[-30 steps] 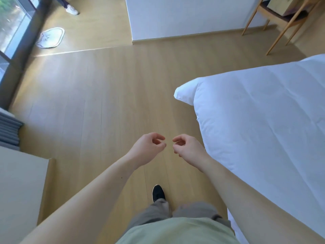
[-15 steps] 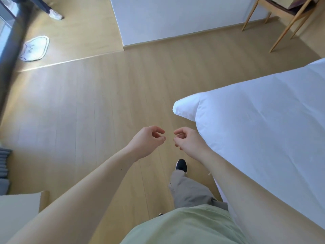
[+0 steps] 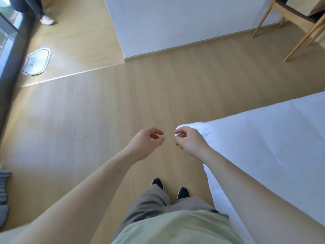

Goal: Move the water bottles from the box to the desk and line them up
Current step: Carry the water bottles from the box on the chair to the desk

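Note:
No water bottle shows in the head view, and no desk either. Part of a cardboard box (image 3: 314, 5) sits on a wooden chair at the top right corner. My left hand (image 3: 146, 143) hangs in front of me over the wooden floor, fingers loosely curled, holding nothing. My right hand (image 3: 190, 140) is beside it, a short gap apart, also loosely curled and empty, just over the corner of the bed.
A white bed (image 3: 263, 147) fills the right side. A white wall block (image 3: 175, 23) stands ahead. The wooden chair (image 3: 288, 18) is at the top right. Another person's leg and shoe (image 3: 45, 20) and a cat-shaped mat (image 3: 36, 61) lie at the top left. Wooden floor stretches ahead.
I have stepped forward along the bed; both feet now stand side by side. The hands keep the same pose, slightly further apart. The light surface at the lower left has slid out of view.

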`<state>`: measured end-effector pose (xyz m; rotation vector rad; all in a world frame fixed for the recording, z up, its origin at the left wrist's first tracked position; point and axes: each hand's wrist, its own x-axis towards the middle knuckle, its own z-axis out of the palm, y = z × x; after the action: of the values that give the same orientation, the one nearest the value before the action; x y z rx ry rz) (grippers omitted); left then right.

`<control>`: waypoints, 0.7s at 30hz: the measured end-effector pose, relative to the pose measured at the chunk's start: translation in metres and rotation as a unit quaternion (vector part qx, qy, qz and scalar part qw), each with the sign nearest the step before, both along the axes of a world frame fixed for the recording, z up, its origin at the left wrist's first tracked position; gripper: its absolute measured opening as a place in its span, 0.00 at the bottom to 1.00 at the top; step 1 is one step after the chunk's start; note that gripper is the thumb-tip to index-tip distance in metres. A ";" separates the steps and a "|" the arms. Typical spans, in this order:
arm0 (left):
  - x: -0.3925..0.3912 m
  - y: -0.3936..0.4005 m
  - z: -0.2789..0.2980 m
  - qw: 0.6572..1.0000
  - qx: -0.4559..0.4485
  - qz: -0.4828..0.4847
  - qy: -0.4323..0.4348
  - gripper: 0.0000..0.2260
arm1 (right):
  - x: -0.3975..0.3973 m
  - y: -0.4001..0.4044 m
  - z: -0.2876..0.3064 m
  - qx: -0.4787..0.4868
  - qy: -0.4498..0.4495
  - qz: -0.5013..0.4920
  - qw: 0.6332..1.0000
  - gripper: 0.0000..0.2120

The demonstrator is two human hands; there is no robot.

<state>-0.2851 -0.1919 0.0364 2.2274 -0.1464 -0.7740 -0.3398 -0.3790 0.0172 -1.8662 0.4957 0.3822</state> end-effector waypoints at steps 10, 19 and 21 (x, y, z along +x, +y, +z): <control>0.170 -0.037 -0.017 0.999 -0.021 -0.027 0.008 0.10 | 0.157 -0.033 -0.014 -0.017 0.019 -0.028 0.999 0.09; 0.352 -0.054 -0.006 0.998 -0.030 -0.059 0.020 0.09 | 0.328 -0.037 -0.001 -0.022 0.006 -0.089 0.996 0.09; 0.382 -0.063 -0.007 0.997 -0.028 -0.072 0.023 0.09 | 0.352 -0.045 0.002 -0.026 0.005 -0.100 0.995 0.09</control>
<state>0.0971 -0.2547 0.0289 2.1617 -0.3047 -0.8882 0.0120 -0.4238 0.0192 -1.8449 0.6993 0.2465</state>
